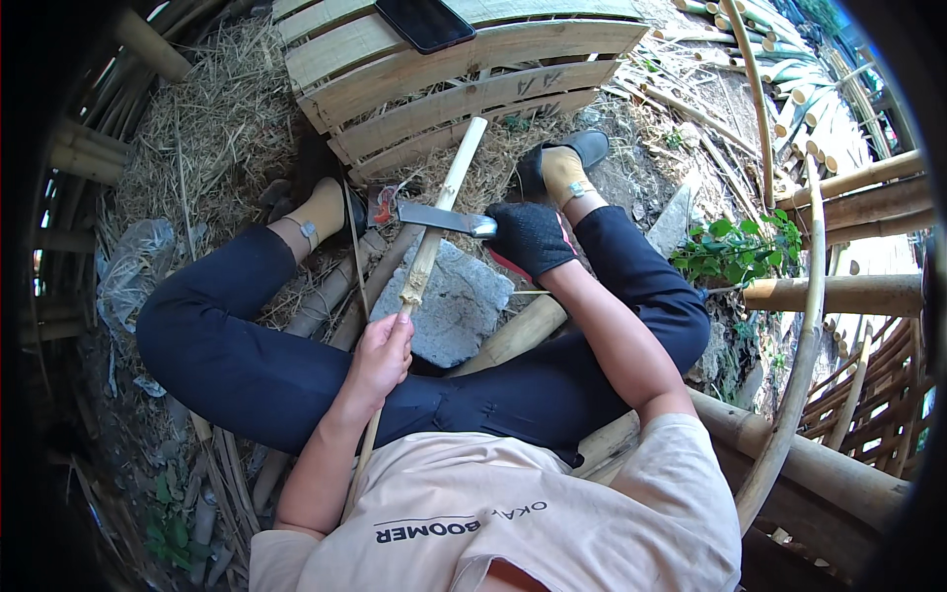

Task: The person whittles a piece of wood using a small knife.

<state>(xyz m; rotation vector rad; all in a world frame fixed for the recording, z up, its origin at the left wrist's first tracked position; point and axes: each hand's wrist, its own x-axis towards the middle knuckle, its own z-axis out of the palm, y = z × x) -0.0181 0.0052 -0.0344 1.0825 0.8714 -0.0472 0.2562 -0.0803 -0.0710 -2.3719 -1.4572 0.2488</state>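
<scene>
My bare left hand [381, 357] is closed round a pale bamboo stick [424, 264], which slants up and away between my legs. Its thin lower end runs back past my wrist along my shirt. A ragged, fibrous node shows just above my fingers. In a black glove, my right hand [533, 240] grips a broad-bladed knife [444, 219]; the handle is mostly hidden in the fist. The blade lies across the stick, pointing left. Beneath them sits a flat grey stone [456, 301], apart from my hands.
A slatted wooden crate [473, 94] stands ahead, with a dark phone [426, 22] on top. Bamboo poles [814, 474] and a leafy plant [740, 247] are at right. Dry straw [222, 109] and a clear plastic bag [138, 271] lie at left.
</scene>
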